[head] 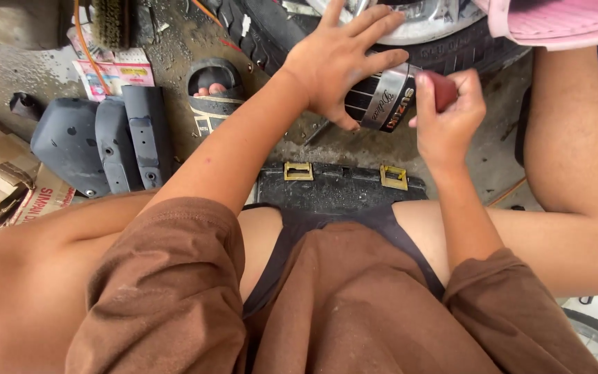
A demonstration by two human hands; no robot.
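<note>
Upper centre: left hand [337, 62] spread flat on the black-and-silver cylinder [382, 100]; right hand [444, 118] fingers clenched round a dark-red handle [443, 88]

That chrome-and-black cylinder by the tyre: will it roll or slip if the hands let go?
The cylinder is round, so probably rolls. Its chrome band looks smooth, likely slippery. It seems rigid; the left hand lies flat on it while the right hand holds a red-handled tool at its end.
</note>
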